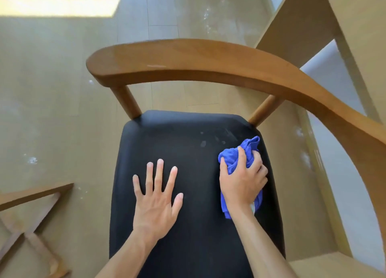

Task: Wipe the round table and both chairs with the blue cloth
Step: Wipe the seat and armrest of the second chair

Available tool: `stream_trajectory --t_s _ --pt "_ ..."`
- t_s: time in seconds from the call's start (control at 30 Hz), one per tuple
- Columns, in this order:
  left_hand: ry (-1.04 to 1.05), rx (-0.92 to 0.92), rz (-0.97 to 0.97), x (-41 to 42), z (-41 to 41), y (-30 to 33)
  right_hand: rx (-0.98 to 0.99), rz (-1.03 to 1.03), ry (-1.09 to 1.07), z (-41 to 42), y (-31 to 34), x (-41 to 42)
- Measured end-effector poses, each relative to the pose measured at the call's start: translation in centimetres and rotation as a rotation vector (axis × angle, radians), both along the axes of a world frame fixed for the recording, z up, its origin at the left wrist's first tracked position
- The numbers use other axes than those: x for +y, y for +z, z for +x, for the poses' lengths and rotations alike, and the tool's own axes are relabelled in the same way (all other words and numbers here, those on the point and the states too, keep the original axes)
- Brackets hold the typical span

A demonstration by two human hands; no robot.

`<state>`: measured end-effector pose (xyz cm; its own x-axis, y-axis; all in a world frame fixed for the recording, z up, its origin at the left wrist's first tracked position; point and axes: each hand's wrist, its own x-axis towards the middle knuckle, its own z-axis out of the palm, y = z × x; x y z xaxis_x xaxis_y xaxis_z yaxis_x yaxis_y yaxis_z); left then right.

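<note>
On the black seat (188, 173) of a wooden chair (188, 54), head view, looking straight down: both hands in frame. Left hand (155, 204) lies flat on the seat's middle, palm down, fingers (159, 173) straight and spread apart, thumb out to the side, holding nothing. Right hand (243, 181) sits near the seat's right edge, on top of the blue cloth (234, 158); its fingers are curled over the bunched cloth and grip it, thumb along the left side. Cloth is crumpled, pressed against the seat, part sticking out ahead of the knuckles and a tail hanging back under the wrist. A few pale smudges (211, 140) on the seat just beyond the cloth, toward the back. Curved wooden backrest rail arcs across the frame top and sweeps down the right side, on 2 round posts. Tan floor (52, 100) all around, with a bright light patch at top left. Wooden frame piece (33, 194) at lower left, another pale wooden structure (313, 27) at upper right, both only partly in view.
</note>
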<state>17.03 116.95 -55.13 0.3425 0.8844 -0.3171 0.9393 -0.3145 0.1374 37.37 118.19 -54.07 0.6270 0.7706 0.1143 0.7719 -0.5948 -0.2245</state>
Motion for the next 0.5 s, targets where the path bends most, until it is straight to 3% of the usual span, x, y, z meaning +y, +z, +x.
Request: stream_trajectory --t_s 0.13,0.33,0.5 --pt "0.018 -0.021 -0.008 -0.1 -0.1 -0.2 0.013 0.048 0.011 -2.1 0.5 3.1" --pt "0.004 -0.019 -0.035 0.0 -0.1 -0.2 0.005 0.01 0.643 -10.8 0.9 10.0" --pt "0.016 -0.033 -0.013 0.1 0.0 0.1 -0.019 0.049 0.742 -3.3 0.7 8.2"
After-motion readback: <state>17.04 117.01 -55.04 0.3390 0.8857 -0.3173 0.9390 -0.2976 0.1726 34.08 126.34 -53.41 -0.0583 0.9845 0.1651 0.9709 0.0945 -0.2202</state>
